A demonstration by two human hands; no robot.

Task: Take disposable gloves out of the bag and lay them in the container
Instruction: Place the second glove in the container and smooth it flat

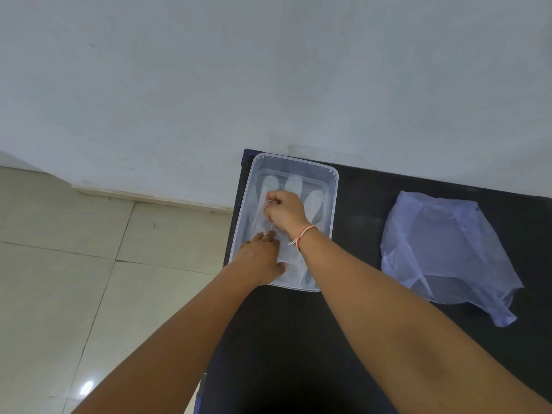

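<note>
Container (331,201): clear plastic, rectangular, standing at the far left corner of the black table (343,324).
Gloves (294,183): thin, translucent, lying flat inside the container; fingertips point toward the far rim.
Left hand (260,258): reaches over the near rim of the container, fingers spread flat on the gloves; grip apart, pressing rather than holding.
Right hand (285,212): inside the container, above the middle of the gloves; grip pinched together on a fold of glove film.
Wrist band (303,237): red and white thread tied around the right wrist.
Bag (445,252): pale translucent plastic, lying crumpled and flat on the table, well apart from the container on its right side.
Floor (59,264): light tiles, left of the table.
Wall (209,85): plain and pale, behind the table.
</note>
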